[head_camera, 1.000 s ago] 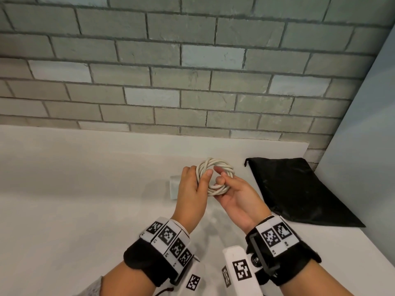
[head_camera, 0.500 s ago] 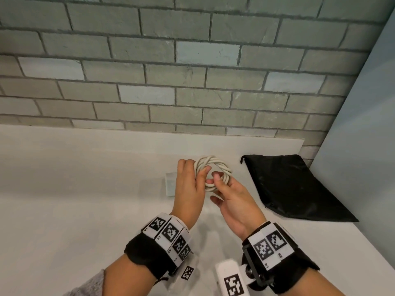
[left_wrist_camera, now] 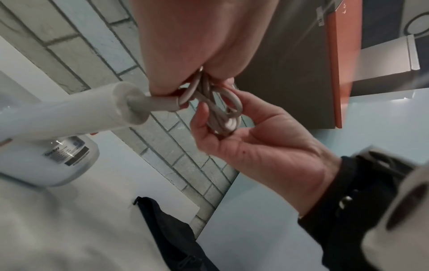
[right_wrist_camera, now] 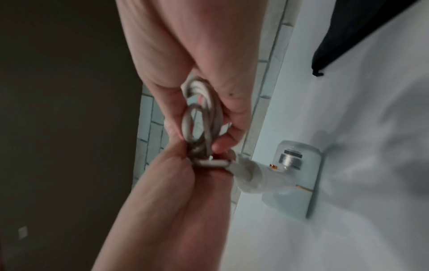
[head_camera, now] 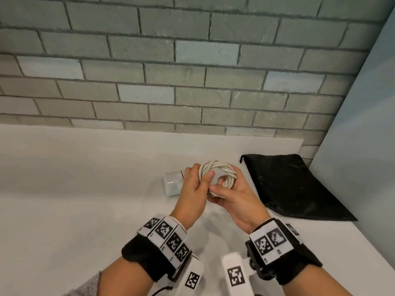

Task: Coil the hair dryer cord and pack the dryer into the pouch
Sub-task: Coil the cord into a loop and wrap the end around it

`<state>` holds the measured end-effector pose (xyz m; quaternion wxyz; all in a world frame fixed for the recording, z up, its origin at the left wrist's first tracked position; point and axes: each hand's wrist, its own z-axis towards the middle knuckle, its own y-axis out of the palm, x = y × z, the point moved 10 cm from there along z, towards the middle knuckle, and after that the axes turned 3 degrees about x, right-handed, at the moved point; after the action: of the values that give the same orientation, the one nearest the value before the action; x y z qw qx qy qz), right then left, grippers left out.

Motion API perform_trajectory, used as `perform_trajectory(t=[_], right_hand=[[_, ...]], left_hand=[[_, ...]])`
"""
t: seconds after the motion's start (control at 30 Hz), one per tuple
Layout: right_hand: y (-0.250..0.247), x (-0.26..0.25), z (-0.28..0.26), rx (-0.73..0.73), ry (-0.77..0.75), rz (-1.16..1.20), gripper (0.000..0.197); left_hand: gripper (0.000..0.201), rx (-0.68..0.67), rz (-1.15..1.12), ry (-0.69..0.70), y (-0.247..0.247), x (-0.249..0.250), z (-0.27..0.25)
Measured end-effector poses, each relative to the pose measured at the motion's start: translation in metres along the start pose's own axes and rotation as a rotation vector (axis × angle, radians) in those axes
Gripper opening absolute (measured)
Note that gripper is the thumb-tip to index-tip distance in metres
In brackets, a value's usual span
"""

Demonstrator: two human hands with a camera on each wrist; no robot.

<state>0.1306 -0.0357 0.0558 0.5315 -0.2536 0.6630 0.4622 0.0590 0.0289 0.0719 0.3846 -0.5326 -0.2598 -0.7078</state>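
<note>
Cord (head_camera: 217,167), head view: wound into a small ring, held up over the white counter (head_camera: 74,189) roughly mid-way along its back edge, with the ring's opening facing the camera. Gripped on its left arc by the left hand (head_camera: 195,189), thumb across the strands in front and fingers curled behind. Pinched at the lower right by the right hand (head_camera: 234,197), fingers narrow and closed on the loops. Dryer (head_camera: 173,183) only partly seen behind the left hand, a pale body lying on the counter. Black pouch (head_camera: 297,186) flat toward the counter's right back corner, mouth end toward the wall, nearer the right hand; likely that hand reaches for it next.

Left wrist view: dryer's handle (left_wrist_camera: 69,117) pointing straight at the left hand, long axis in line with the grey cord sleeve (left_wrist_camera: 157,104) running into the coil, so dryer and coil are joined close. Right hand's fingers (left_wrist_camera: 210,117) curled tight around the bundled loops.

Right wrist view: blurred. Same bundle clamped between both hands, dryer below the grip, resting on the counter; how the loose cord end lies cannot be told.
</note>
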Motion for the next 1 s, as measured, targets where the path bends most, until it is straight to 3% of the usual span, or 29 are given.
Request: perform_trajectory(t=[0.13,0.3,0.37,0.43,0.5,0.57,0.73,1.0], right_hand=[[-0.001,0.004,0.000,0.013,0.071,0.004,0.058],[0.005,-0.001,-0.009,-0.123,0.192,-0.164,0.046],[-0.006,-0.001,-0.009,-0.029,0.220,-0.298,0.039],[-0.024,-0.005,-0.006,0.143,0.155,-0.356,0.040],[-0.036,-0.010,-0.004,0.257,0.062,-0.300,0.033],[-0.040,-0.010,-0.002,0.287,0.030,-0.147,0.026],[-0.033,-0.004,0.002,0.210,0.054,0.199,0.011],[-0.022,0.007,0.003,0.040,0.155,0.196,0.014]], left_hand=[[0.010,0.020,0.080,0.064,-0.001,0.007,0.001],[0.011,-0.005,0.207,0.098,-0.003,0.009,0.011],[0.011,-0.008,0.235,0.095,-0.003,0.006,0.014],[0.014,-0.007,0.249,0.082,-0.004,0.004,0.017],[0.022,-0.045,0.307,0.057,-0.002,0.000,0.018],[0.016,-0.094,0.258,0.004,0.001,-0.003,0.017],[0.015,-0.109,0.101,-0.103,-0.001,-0.009,0.020],[0.008,-0.031,0.149,-0.082,-0.010,-0.008,0.023]])
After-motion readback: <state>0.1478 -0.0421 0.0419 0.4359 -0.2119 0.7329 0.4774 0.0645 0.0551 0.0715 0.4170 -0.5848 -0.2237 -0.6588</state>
